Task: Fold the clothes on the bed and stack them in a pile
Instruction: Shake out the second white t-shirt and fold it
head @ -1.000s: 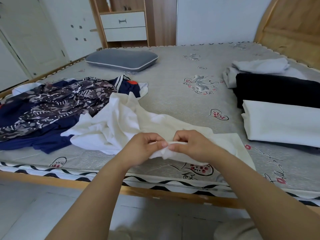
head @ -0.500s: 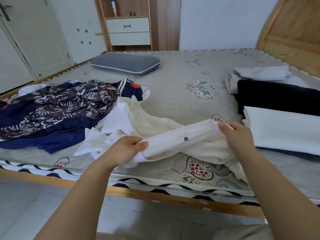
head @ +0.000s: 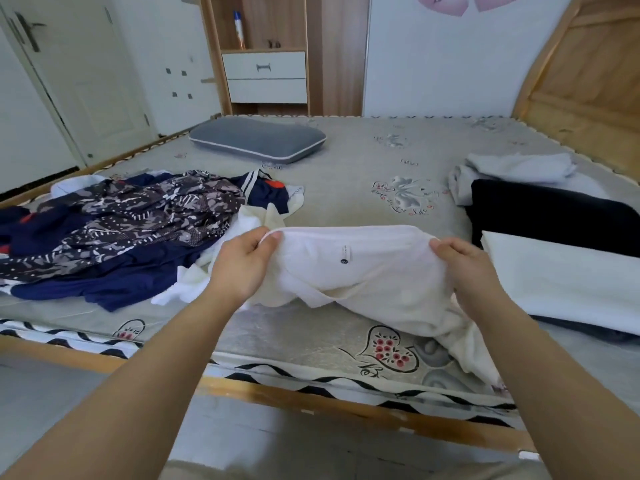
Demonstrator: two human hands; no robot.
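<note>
I have only the one view, a wide-angle camera worn on the person's head, standing at the near long edge of the bed [head: 346,174] and looking forward and down across it. Both forearms reach in from the bottom corners, so the hands sit close to the lens in mid-frame. The bed's wooden frame [head: 311,398] crosses the lower picture, the headboard [head: 585,84] rises at far right, and a door [head: 86,74] stands at far left. Straight lines bow toward the edges.
</note>
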